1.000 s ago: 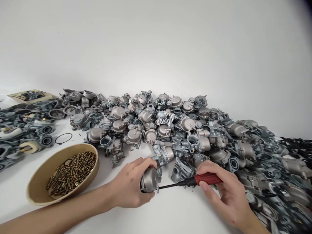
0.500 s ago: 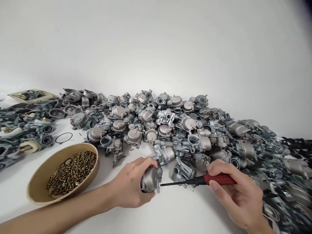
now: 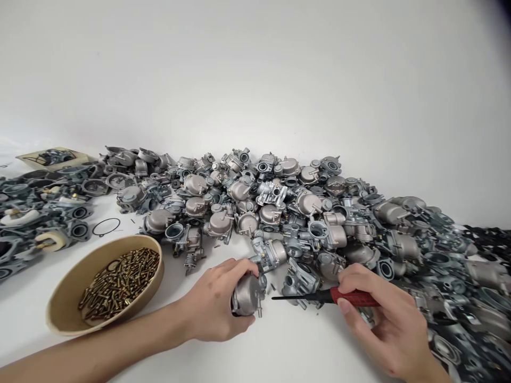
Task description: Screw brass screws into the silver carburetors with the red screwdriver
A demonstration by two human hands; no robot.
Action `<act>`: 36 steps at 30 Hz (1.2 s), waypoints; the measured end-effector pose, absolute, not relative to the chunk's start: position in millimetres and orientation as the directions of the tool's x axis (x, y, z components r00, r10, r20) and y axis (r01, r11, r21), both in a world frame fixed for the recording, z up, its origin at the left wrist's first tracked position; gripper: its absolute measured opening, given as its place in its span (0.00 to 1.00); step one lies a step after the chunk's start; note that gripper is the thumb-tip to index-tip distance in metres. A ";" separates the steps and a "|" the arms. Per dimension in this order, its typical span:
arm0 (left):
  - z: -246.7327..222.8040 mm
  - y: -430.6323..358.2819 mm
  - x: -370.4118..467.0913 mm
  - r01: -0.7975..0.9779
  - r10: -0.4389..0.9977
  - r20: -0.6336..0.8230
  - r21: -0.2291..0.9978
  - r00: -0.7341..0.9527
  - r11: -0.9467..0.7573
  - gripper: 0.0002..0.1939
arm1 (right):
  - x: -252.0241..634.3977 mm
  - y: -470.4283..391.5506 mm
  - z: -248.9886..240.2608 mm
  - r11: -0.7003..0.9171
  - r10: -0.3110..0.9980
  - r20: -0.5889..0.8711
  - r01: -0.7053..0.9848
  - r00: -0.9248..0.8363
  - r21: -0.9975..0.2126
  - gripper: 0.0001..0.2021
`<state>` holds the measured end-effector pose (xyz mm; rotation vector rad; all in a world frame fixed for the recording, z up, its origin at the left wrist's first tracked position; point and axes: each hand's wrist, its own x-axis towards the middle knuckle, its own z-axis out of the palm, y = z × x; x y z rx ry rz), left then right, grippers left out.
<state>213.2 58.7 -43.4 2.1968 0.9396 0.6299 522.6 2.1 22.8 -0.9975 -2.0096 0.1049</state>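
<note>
My left hand (image 3: 223,300) is wrapped round a grey metal carburetor (image 3: 245,295), its rounded bowl facing me and a small spout on its right side. In my right hand (image 3: 383,314) is a screwdriver (image 3: 353,297) with a red handle and a thin black shaft. The shaft points left, and its tip stands a little to the right of the carburetor, apart from it. Beyond both hands lies a large heap of similar carburetors (image 3: 309,203).
At the left a tan bowl (image 3: 58,298) holds many brass-coloured screws (image 3: 120,282). Behind it lie a thin black ring (image 3: 106,227) and more metal parts (image 3: 80,213). Further parts (image 3: 487,314) spread along the right side, and a pale wall (image 3: 255,80) rises behind.
The screwdriver has moved slightly away from the carburetor, its tip now farther from it. A small dark piece now shows on the table near the tip. My left hand has hardly moved.
</note>
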 end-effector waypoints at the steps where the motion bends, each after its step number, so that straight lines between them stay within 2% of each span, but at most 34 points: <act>1: -43.4 58.5 213.4 0.438 0.760 0.176 0.727 0.625 -0.529 0.29 | 523.0 2.5 23.1 0.678 0.679 0.668 0.609 -0.304 -0.413 0.08; 8: -45.9 55.0 214.9 0.286 0.713 0.352 0.741 0.606 -0.608 0.28 | 534.0 5.5 23.3 0.669 0.659 0.699 0.641 -0.278 -0.376 0.06; 12: -51.1 54.6 216.3 0.118 0.728 0.354 0.852 0.587 -0.509 0.31 | 539.5 4.7 23.1 0.664 0.636 0.724 0.668 -0.267 -0.337 0.05; 14: -53.1 55.3 217.8 0.102 0.753 0.333 0.879 0.567 -0.465 0.31 | 538.7 3.3 23.1 0.663 0.622 0.742 0.672 -0.249 -0.331 0.04; 27: -52.1 55.0 223.3 0.264 0.776 0.337 0.805 0.534 -0.531 0.37 | 527.5 -4.7 20.9 0.584 0.621 0.776 0.726 -0.112 -0.363 0.04; 36: -27.7 50.2 215.0 0.368 0.768 0.207 0.783 0.607 -0.502 0.37 | 526.6 -5.5 13.4 0.514 0.649 0.760 0.754 -0.032 -0.408 0.05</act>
